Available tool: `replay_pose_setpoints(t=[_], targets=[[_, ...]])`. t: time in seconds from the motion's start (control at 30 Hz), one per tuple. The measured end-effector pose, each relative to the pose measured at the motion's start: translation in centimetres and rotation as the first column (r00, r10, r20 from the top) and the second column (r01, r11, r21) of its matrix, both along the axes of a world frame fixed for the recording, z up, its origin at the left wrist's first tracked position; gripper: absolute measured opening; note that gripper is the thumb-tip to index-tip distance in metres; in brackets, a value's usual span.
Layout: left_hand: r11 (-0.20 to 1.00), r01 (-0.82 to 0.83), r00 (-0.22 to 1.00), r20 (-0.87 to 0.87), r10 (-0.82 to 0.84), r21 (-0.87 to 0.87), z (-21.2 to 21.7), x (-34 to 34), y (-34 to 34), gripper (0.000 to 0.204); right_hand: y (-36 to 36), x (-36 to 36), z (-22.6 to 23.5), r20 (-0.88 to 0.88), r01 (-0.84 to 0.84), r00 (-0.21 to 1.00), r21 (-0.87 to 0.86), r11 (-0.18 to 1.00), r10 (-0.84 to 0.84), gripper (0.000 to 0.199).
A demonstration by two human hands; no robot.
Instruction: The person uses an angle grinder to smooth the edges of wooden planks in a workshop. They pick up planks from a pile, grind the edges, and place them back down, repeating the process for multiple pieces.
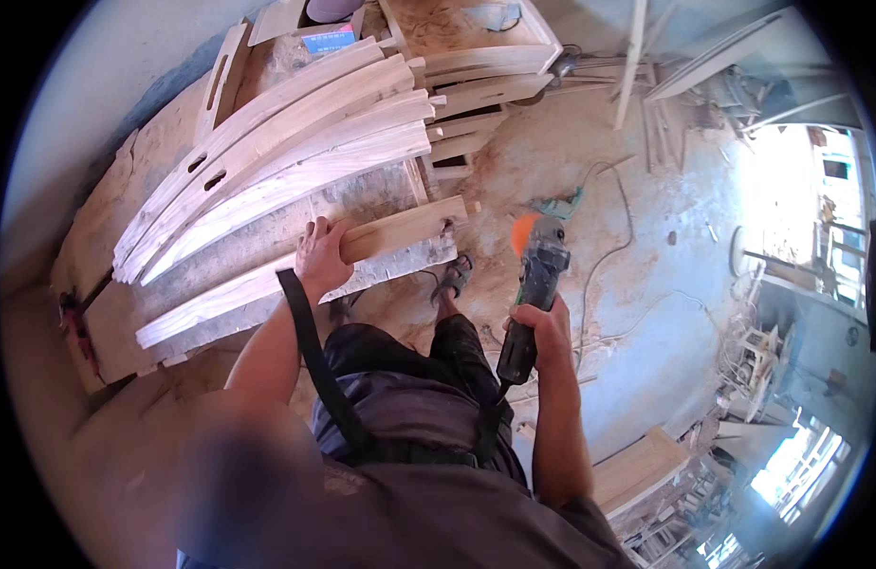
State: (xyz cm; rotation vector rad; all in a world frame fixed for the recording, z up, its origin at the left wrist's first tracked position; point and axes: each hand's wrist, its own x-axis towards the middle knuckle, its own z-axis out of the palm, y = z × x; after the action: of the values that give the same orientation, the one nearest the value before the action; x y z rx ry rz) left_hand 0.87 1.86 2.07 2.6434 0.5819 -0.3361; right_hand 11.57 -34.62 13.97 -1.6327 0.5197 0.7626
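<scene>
My left hand (322, 256) is laid over a pale wooden board (395, 230), fingers across its top, pressing it to the workbench (381, 269). The board has a tenon at its right end and a dark knot near it. In my right hand (544, 327) is an angle grinder (537, 270), gripped by its black body. Its orange disc (523, 233) points away from me, off to the right of the board and apart from it. I cannot tell whether the disc is spinning. Several curved boards (295, 142) lie side by side farther back on the bench, some with slots.
A red-handled tool (77, 332) lies at the bench's left end. Across the dusty floor (665, 218) runs a cable (627, 204). Wooden strips (665, 133) lie at the far right. A wooden panel (642, 469) is at lower right. My sandalled foot (454, 277) stands beside the bench.
</scene>
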Motion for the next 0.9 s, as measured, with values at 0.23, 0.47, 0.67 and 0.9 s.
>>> replay_pose_setpoints(t=[0.23,0.47,0.67,0.9], targets=[[0.994,-0.062,0.994,0.098,0.052,0.095,-1.7,-1.6,-1.8,0.059,1.5,5.9,-2.1,0.02,-0.293,0.956,0.046,0.955,0.292,0.043],[0.97,-0.059,0.957,0.288,-0.012,0.236,-1.2,-2.0,-3.9,0.054,3.1,6.5,-2.5,-0.025,-0.394,0.918,0.017,0.919,0.395,0.043],[0.963,-0.079,0.939,0.343,-0.015,0.258,-2.5,-2.9,-4.0,0.067,2.3,5.1,-1.8,-0.052,-0.335,0.94,0.045,0.941,0.337,0.042],[0.969,-0.079,0.948,0.317,0.001,0.232,-2.8,-3.2,-3.9,0.067,3.9,6.2,-2.2,-0.026,-0.383,0.923,0.022,0.923,0.384,0.04]])
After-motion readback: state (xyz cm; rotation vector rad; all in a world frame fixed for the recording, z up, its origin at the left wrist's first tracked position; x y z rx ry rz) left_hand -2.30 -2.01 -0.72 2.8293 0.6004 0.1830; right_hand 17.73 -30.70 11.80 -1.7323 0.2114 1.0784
